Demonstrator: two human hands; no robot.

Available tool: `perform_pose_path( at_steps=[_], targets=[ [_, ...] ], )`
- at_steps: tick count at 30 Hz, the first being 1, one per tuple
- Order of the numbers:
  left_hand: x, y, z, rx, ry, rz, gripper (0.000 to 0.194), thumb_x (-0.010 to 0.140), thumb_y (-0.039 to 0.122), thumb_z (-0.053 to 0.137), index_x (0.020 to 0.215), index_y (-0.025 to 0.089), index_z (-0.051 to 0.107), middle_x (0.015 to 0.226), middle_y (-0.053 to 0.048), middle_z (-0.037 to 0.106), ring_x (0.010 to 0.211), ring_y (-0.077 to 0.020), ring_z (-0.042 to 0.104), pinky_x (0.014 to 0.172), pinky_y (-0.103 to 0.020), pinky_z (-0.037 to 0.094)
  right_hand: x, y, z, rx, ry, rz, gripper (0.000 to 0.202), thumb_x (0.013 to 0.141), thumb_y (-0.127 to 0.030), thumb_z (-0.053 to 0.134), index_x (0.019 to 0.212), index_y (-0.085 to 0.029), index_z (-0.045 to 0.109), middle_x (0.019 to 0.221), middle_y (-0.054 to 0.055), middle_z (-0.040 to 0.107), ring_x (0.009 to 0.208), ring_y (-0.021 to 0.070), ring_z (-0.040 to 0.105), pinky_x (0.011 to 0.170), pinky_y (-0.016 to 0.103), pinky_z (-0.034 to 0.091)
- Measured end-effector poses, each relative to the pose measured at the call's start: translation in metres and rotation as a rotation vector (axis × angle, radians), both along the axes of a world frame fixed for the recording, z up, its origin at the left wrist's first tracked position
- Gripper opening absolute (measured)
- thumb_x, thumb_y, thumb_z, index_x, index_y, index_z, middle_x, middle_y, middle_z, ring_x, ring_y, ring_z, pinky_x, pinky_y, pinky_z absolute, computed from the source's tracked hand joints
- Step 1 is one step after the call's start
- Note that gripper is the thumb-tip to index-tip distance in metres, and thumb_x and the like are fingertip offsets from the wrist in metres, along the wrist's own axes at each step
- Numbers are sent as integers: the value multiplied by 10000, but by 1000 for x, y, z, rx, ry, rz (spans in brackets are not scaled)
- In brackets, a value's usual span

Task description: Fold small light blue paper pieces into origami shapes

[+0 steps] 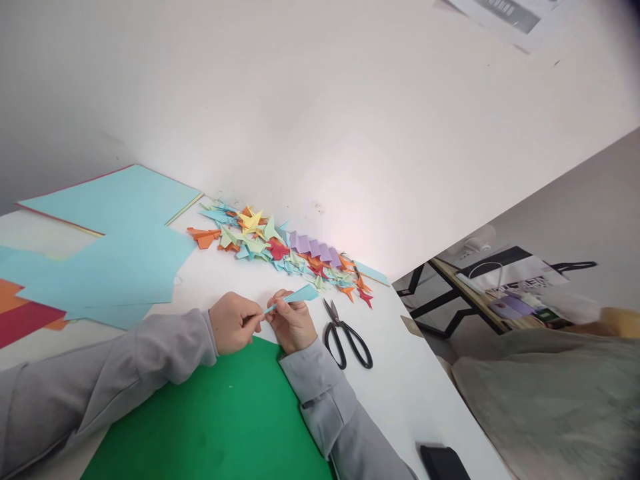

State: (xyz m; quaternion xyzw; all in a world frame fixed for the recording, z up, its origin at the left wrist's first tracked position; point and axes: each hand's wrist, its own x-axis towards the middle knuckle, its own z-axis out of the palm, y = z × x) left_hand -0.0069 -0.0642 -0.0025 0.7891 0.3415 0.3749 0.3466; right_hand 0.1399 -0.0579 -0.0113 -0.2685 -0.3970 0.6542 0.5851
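Observation:
A small folded piece of light blue paper (301, 294) is held between my two hands, above the far edge of a green sheet (220, 413). My left hand (234, 323) pinches its narrow left end. The fingers of my right hand (294, 325) are closed on its middle, and the wider end sticks out to the right. Just beyond my hands lies a heap of folded paper pieces (253, 243) in several colours, with a row of purple folded paper (314, 248) in it. Black-handled scissors (345, 337) rest slightly open to the right of my right hand.
Light blue sheets (115, 267) and a red sheet (30, 322) lie at the left. A black object (444, 462) is at the front right. Past the table's right edge are a person's grey-green clothing (545, 393) and a bag (517, 270) on another table.

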Motion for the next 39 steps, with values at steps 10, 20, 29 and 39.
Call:
perform_pose_path(
  at_steps=[10, 20, 29, 39],
  targets=[
    [2, -2, 1, -16, -84, 93, 208, 742, 248, 499, 623, 130, 624, 424, 10, 562, 364, -77, 487, 381, -163, 370, 1, 0, 2, 23, 37, 19, 152, 592, -256, 753, 575, -177, 624, 623, -43, 493, 529, 59, 472, 467, 188, 399],
    [-2, -1, 3, 342, -138, 149, 124, 738, 146, 494, 721, 150, 617, 561, 9, 608, 465, -69, 515, 500, -169, 419, 0, 2, 1, 26, 40, 20, 147, 601, -249, 747, 580, -180, 620, 628, -45, 488, 532, 59, 468, 472, 194, 394],
    [-2, 0, -1, 322, 68, 108, 188, 809, 165, 388, 726, 160, 556, 612, -3, 597, 499, -88, 525, 528, -197, 397, 0, 2, 3, -12, 8, -21, 167, 580, -258, 758, 569, -177, 612, 620, -47, 473, 519, 57, 445, 464, 197, 374],
    [-3, -1, 3, 215, 34, 84, 165, 795, 195, 421, 677, 158, 531, 563, 8, 565, 501, -91, 513, 525, -199, 393, -1, 1, 3, 13, -16, -15, 195, 583, -248, 752, 550, -162, 580, 552, -63, 474, 423, 37, 414, 455, 207, 354]
  ],
)
